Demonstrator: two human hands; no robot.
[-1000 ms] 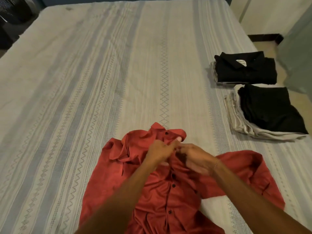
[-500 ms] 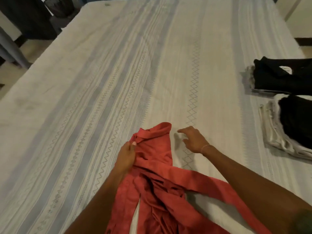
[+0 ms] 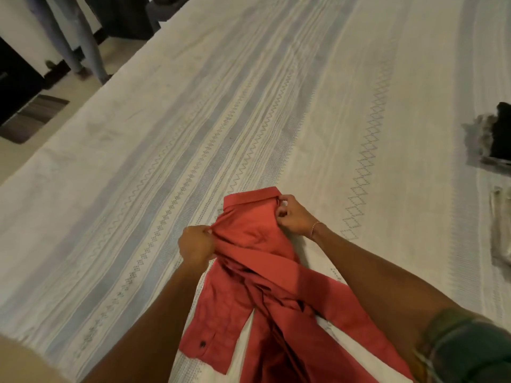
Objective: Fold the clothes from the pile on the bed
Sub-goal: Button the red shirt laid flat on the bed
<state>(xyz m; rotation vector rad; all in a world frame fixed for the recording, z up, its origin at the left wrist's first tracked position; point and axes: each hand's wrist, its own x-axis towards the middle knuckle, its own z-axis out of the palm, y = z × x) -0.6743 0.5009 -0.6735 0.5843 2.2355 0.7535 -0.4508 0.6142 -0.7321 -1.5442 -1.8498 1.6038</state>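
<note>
Red shirt lies back-side up on the bed, low centre, collar end pointing to 12 o'clock, body running down toward 6 and cut off by the bottom edge.

Left hand at the shirt's 9 o'clock shoulder: fingers curled tight, pinching a fold of red cloth. Fingertips mostly hidden behind the knuckles.

Right hand at 3 o'clock of the collar: thumb and fingers bent in, pinching the collar's right end. Thin bracelet on that wrist.

One sleeve is laid diagonally across the back, heading to 4–5 o'clock, its end hidden under the right forearm. Cuff with a dark button at about 7 o'clock of the shirt, flat on the cover. Middle of the shirt is bunched; can't tell which layer is which there.

At 3 o'clock of the frame, well apart from the shirt: black folded garment, mostly out of frame. Below it a pale folded edge, blurred, also cut off. Can't tell what either is.

At 10–11 o'clock, off the bed: grey furniture legs, dark floor mat.
</note>
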